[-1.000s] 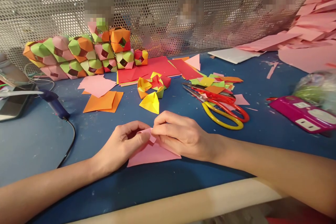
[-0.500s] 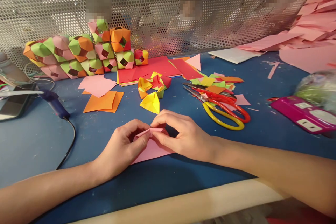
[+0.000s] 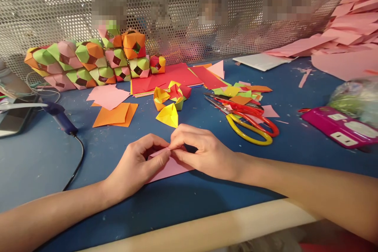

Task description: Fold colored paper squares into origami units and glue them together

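Note:
Between my two hands lies a sheet of pink paper [image 3: 169, 168] on the blue table, its far edge pinched at the fingertips. My left hand [image 3: 144, 161] is closed on the sheet from the left, thumb along the upper edge. From the right, my right hand [image 3: 203, 151] pinches the same edge, fingertips meeting those of the left. The fingers hide much of the far edge. Just beyond them sits a folded yellow paper piece [image 3: 168, 115], touching or close to a partly joined ring of folded paper [image 3: 177, 93] in orange, red and yellow-green.
Scissors [image 3: 251, 128] with yellow and red handles lie right of my hands, by paper scraps [image 3: 240, 93]. Orange squares [image 3: 113, 115], folded paper balls [image 3: 90, 56] and a corded blue tool [image 3: 62, 117] are leftward. A magenta power strip [image 3: 339, 128] sits right; perforated metal [image 3: 183, 15] stands behind.
The raised far edge of the pink paper now lies flatter under my fingertips. My right fingers have moved slightly left, closer to the left thumb. The view has shifted a little.

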A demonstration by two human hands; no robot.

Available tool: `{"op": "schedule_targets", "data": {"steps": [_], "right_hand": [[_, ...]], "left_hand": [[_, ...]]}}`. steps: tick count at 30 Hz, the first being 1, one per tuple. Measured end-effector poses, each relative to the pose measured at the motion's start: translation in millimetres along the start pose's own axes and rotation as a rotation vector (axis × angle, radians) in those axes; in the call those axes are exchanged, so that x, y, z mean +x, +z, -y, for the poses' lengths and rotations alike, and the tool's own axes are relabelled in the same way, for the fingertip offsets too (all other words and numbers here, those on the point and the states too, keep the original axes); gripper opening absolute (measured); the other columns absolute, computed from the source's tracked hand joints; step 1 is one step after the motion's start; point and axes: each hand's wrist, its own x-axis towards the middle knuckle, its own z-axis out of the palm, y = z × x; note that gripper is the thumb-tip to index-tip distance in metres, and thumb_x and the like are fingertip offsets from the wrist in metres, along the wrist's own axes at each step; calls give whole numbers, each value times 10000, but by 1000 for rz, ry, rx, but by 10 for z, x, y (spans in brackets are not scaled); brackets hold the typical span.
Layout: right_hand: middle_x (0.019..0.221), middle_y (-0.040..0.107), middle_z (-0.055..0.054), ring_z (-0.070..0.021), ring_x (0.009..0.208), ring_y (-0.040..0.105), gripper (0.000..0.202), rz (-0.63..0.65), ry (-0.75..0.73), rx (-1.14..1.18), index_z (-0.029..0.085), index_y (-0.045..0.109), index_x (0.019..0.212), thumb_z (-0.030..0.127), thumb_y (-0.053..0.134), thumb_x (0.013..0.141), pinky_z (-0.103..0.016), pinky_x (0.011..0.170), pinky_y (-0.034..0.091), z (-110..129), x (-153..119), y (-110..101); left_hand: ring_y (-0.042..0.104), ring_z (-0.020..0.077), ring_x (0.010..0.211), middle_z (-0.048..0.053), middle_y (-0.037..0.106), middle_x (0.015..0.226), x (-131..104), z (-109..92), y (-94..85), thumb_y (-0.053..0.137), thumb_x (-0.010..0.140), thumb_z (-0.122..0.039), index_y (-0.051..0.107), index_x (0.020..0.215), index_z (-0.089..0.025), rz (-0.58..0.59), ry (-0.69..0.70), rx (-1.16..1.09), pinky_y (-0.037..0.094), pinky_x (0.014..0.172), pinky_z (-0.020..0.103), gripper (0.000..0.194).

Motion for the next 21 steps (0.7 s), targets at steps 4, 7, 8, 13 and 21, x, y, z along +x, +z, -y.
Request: {"op": "schedule_targets", "data": {"steps": [4, 7, 8, 13, 21], "right_hand": [[784, 565, -24, -109, 713, 538, 105, -8, 58, 54, 165, 592, 783, 76, 544, 812, -244, 645, 456, 4, 6, -7], [768, 567, -9, -100, 702, 542, 124, -14, 112, 89, 169, 596, 776, 55, 552, 798, -234, 643, 454, 7, 10, -12], [763, 569, -5, -99, 704, 544, 131, -16, 126, 96, 168, 599, 774, 45, 556, 791, -231, 647, 454, 8, 11, -13], [761, 570, -2, -89, 693, 535, 100, -12, 156, 105, 158, 613, 785, 65, 577, 793, -218, 648, 451, 18, 16, -15], [780, 607, 4, -92, 687, 552, 165, -35, 417, 168, 161, 592, 904, 235, 653, 770, -203, 612, 467, 44, 47, -19]], "left_hand": [[572, 134, 775, 13, 657, 859, -2, 20, 6, 501, 866, -316, 637, 897, -184, -5, 33, 53, 435, 685, 226, 192], [576, 138, 778, 18, 661, 869, -2, 25, 4, 494, 871, -328, 637, 908, -185, -1, 42, 59, 437, 684, 229, 206], [578, 139, 781, 20, 663, 872, -2, 22, 3, 496, 872, -332, 637, 913, -184, 1, 39, 55, 438, 685, 228, 208], [586, 135, 790, 16, 676, 885, -3, -3, 0, 505, 872, -328, 644, 915, -186, -14, 28, 21, 439, 698, 215, 203], [598, 165, 831, 30, 685, 894, 21, -2, -41, 507, 864, -394, 655, 892, -178, -45, -81, -112, 457, 721, 241, 263]]}}
